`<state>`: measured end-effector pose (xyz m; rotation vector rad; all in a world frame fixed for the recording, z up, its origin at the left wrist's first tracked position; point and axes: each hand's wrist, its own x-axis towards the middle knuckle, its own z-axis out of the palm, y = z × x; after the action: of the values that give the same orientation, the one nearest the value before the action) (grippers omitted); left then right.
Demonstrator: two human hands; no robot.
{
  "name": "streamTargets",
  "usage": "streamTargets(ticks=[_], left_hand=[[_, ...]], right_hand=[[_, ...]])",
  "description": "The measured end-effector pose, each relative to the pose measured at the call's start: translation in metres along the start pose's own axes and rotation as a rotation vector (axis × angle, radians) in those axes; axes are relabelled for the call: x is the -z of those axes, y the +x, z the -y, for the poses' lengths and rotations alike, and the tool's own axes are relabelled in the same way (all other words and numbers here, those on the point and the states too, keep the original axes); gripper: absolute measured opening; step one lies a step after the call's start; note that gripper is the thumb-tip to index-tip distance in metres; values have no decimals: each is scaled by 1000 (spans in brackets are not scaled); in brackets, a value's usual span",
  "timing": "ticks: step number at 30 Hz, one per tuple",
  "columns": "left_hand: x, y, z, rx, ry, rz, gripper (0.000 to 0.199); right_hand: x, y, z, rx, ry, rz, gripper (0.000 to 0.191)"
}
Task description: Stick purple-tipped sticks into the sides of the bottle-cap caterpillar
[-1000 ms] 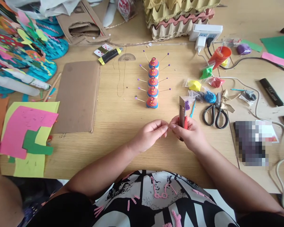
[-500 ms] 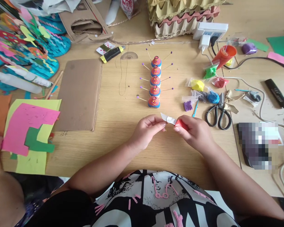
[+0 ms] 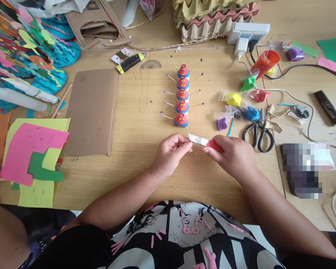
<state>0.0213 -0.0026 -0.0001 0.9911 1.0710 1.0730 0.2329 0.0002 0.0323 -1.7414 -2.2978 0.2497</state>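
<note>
My right hand [image 3: 232, 155] grips a craft knife by its red handle [image 3: 214, 145]; the pale blade [image 3: 198, 139] points left. My left hand [image 3: 170, 153] is closed in a pinch close to the blade's tip; whatever lies between its fingertips is too small to make out. Just beyond both hands stands a row of red and blue clay figures [image 3: 182, 95] with yellow smiling faces. Thin sticks with purple ball tips [image 3: 165, 102] jut out from their sides. The nearest figure [image 3: 181, 120] shows a stick only on its left.
Black-handled scissors [image 3: 259, 134] and bagged clay [image 3: 233, 99] lie to the right, near a red cone [image 3: 266, 63]. A cardboard sheet [image 3: 92, 112] and coloured paper [image 3: 33, 149] are at left. Egg trays [image 3: 215, 22] and a power strip [image 3: 249, 33] stand behind. Another person's arm [image 3: 5, 231] shows lower left.
The knife blade has come round to a flatter angle, and its tip is slightly farther left. Both hands have shifted only slightly. The other person's hand at the left has drawn back.
</note>
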Motion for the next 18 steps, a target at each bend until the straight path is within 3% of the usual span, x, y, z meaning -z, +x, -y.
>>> streamTargets(ticks=[7,13,18], left_hand=[[-2,-4,-4,-1,8,37,23],[-1,-1,0,55,-64,40,20],[0,-1,0,50,-93,62,16]], right_hand=[[3,6,-14,-246,-9,-25,74],[4,0,-2,12,110,-16,75],[1,-2,-1,80,73,-45,73]])
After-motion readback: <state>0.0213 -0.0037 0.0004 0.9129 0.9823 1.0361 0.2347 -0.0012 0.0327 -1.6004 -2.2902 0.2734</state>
